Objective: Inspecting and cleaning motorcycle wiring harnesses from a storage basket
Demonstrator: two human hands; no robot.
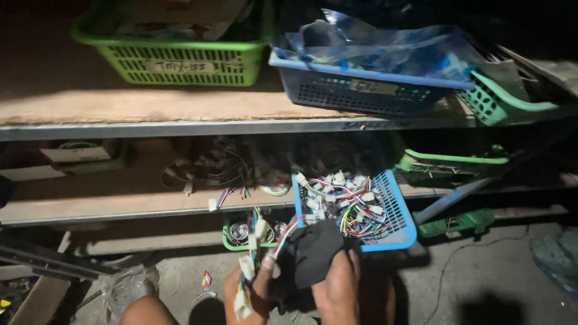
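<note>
While the left hand (250,289) closes its fingers around one bundle of coloured wires with white connectors (257,253), the right hand (338,286) is clamped on a single black cloth-like piece (314,250) just beside it. Just above both grips sits a blue basket (397,210) full of similar wiring, pulled out from the shelf. Higher up stand three more baskets: a green basket (180,60) with a pale rectangular label, a second blue basket (361,90) with a small label, and a tilted green one (500,99).
</note>
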